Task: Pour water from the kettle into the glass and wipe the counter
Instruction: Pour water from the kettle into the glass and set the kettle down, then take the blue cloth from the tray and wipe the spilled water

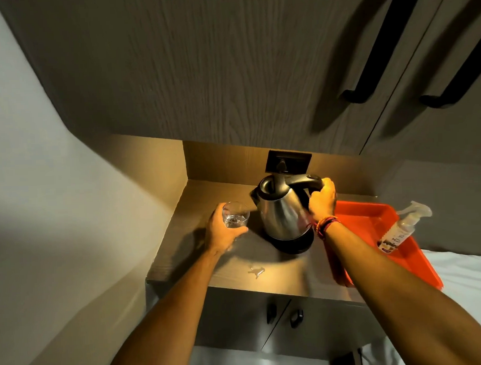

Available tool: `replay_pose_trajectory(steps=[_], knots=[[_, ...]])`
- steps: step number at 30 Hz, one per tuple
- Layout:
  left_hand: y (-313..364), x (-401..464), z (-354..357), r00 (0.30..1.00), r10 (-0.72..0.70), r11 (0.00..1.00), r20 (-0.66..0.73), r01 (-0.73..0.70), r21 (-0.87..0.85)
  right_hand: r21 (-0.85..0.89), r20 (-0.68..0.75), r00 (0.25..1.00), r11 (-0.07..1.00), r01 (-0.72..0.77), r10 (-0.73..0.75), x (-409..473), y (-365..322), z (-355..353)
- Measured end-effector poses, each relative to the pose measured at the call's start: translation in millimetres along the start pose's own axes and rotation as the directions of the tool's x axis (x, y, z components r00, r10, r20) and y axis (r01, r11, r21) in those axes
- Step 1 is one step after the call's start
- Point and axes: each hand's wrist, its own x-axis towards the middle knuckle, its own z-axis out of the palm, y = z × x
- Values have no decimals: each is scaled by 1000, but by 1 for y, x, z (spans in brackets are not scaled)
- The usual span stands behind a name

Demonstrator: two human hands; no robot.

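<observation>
A steel kettle (279, 211) with a black lid and handle stands upright on its black base (291, 245) in the middle of the wooden counter (186, 229). My right hand (321, 199) is wrapped around the kettle's handle. My left hand (222, 232) holds a clear glass (235, 214) just left of the kettle; the glass has a little water in it. A small puddle of water (256, 271) lies on the counter near its front edge.
An orange tray (373, 218) sits at the right end of the counter with a spray bottle (401, 227) lying across its far rim. A wall socket (288, 161) is behind the kettle. Overhead cupboards hang low above. Cupboard doors with black handles (296, 318) are below the counter.
</observation>
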Motion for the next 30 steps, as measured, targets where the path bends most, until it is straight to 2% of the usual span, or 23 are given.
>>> replay_pose_trajectory(steps=[3, 7, 12, 15, 21, 25, 30], knots=[[-2, 0, 2, 1000, -6, 1000, 7, 6, 6, 102, -13, 992, 987, -124, 126, 1, 16, -6], [-8, 2, 2, 1000, -9, 999, -26, 10, 33, 152, -51, 969, 960, -233, 244, -2, 35, -18], [-14, 4, -3, 998, -11, 999, -68, 14, 35, 210, -85, 952, 939, -272, 295, 1, 49, -28], [-24, 8, -8, 996, -24, 999, -87, 27, 41, 238, -52, 954, 932, -274, 294, 0, 59, -32], [-45, 7, -15, 986, -73, 995, -150, 81, 49, 176, 34, 958, 942, -287, 286, -1, 73, -38], [-51, 6, -19, 980, -88, 995, -177, 95, 32, -43, 7, 961, 960, -275, 276, -9, 91, -48], [-53, 7, -23, 982, -74, 996, -172, 80, 29, -190, -27, 979, 960, -205, 204, -12, 103, -67]])
